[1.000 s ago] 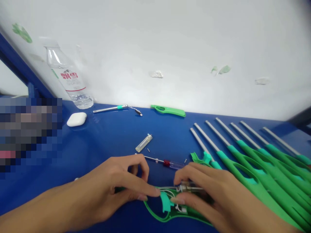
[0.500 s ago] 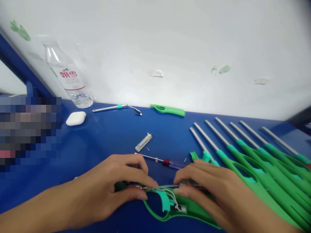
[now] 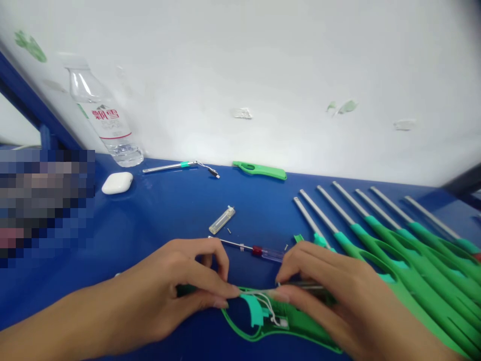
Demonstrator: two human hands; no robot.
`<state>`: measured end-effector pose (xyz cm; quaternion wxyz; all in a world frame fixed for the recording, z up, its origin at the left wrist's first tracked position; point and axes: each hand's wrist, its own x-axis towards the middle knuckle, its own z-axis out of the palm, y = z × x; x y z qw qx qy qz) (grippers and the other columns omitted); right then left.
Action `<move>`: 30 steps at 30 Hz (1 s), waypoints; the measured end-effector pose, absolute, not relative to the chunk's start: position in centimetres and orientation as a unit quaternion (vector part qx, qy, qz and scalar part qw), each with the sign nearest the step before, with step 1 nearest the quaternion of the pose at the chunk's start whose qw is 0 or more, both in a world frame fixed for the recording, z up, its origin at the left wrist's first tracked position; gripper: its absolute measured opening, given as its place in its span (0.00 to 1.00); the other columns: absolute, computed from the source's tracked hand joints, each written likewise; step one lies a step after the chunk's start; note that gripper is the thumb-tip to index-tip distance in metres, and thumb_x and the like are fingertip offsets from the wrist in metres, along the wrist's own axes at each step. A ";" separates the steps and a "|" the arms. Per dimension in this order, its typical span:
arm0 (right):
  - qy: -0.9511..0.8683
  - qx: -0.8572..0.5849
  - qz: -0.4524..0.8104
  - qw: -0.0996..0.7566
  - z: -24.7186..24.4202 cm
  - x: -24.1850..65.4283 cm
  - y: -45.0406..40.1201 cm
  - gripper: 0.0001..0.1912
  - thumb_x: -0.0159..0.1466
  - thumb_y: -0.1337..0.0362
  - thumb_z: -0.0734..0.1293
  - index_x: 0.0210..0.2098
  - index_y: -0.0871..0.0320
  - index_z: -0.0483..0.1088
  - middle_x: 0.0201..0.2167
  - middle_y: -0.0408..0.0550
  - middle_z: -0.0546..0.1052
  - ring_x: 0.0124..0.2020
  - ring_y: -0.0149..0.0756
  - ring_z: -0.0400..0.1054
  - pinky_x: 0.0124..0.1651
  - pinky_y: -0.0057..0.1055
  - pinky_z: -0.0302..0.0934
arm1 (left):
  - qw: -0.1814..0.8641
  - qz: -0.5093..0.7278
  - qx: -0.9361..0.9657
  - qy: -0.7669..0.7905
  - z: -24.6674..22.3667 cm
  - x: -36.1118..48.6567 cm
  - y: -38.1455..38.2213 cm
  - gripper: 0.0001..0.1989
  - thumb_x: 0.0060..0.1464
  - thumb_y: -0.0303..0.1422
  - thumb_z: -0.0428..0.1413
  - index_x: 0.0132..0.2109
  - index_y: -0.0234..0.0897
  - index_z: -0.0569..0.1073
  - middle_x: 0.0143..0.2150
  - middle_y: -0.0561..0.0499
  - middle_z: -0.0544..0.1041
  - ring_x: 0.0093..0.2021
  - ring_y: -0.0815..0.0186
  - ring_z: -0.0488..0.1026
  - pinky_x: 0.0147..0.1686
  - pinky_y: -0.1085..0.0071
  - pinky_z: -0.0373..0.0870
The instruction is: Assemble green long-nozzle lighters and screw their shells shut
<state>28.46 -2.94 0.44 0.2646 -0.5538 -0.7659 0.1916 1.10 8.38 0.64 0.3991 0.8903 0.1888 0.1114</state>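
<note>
In front of me lies an open green lighter shell half, with a teal trigger and thin white wires inside it. My left hand is closed in a pinch at the shell's upper left edge, at one end of a slim grey metal piece. My right hand pinches the other end of that piece between thumb and fingers, above the shell's right part. More metal shows under the right fingers, partly hidden. The fingers cover much of what they grip.
Beyond the hands lie a screwdriver, a clear lighter fuel tank and small screws. Several green lighters line the right side. A green shell half, metal tube, white case and water bottle stand farther back.
My right hand has shifted slightly right and up, its fingers more bent. More of the slim metal piece shows between the hands. My left hand has barely moved.
</note>
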 end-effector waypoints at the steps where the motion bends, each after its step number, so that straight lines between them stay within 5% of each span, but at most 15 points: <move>1: -0.757 -0.561 0.202 0.267 0.4 28.5 -3.0 0.06 0.75 0.63 0.72 0.41 0.46 0.73 0.36 0.32 0.82 0.34 0.29 0.78 0.35 0.24 0.65 | 0.398 0.107 0.890 0.192 0.6 1.1 8.4 0.13 0.73 0.31 0.60 0.51 0.55 0.86 0.44 0.54 0.78 0.36 0.74 0.74 0.33 0.80 0.66; 7: -0.714 -0.586 0.260 0.281 0.6 28.3 -2.9 0.05 0.77 0.63 0.69 0.44 0.44 0.75 0.38 0.29 0.84 0.37 0.27 0.81 0.40 0.20 0.68 | 0.397 0.100 0.891 0.194 0.4 0.9 8.4 0.12 0.74 0.33 0.58 0.53 0.57 0.86 0.46 0.54 0.78 0.36 0.73 0.74 0.35 0.79 0.67; 13: -0.709 -0.618 0.199 0.274 0.4 27.8 -3.1 0.09 0.79 0.56 0.65 0.50 0.42 0.78 0.45 0.37 0.86 0.43 0.33 0.83 0.46 0.24 0.76 | 0.385 0.113 0.897 0.183 0.5 1.0 8.4 0.13 0.73 0.30 0.58 0.52 0.54 0.86 0.45 0.53 0.78 0.35 0.73 0.75 0.33 0.80 0.68; 18: -0.718 -0.629 0.128 0.270 -0.2 27.7 -4.0 0.09 0.71 0.50 0.73 0.48 0.41 0.81 0.43 0.40 0.88 0.42 0.43 0.86 0.37 0.31 0.82 | 0.389 0.132 0.895 0.173 0.8 1.2 8.4 0.13 0.71 0.28 0.60 0.50 0.53 0.87 0.44 0.53 0.79 0.35 0.73 0.76 0.33 0.80 0.69; 23: -0.751 -0.610 0.123 0.222 -0.6 28.2 -4.1 0.11 0.71 0.54 0.75 0.51 0.44 0.81 0.49 0.44 0.88 0.57 0.55 0.82 0.51 0.48 0.83 | 0.380 0.130 0.900 0.169 0.5 1.1 8.4 0.14 0.72 0.28 0.59 0.52 0.54 0.86 0.44 0.54 0.78 0.35 0.74 0.76 0.33 0.80 0.68; 30: -0.768 -0.588 0.145 0.211 -0.1 28.2 -3.6 0.07 0.73 0.60 0.72 0.51 0.46 0.79 0.49 0.45 0.87 0.56 0.52 0.83 0.53 0.46 0.81 | 0.361 0.122 0.907 0.180 0.7 0.8 8.1 0.14 0.73 0.30 0.58 0.54 0.55 0.84 0.46 0.54 0.78 0.37 0.72 0.78 0.36 0.79 0.72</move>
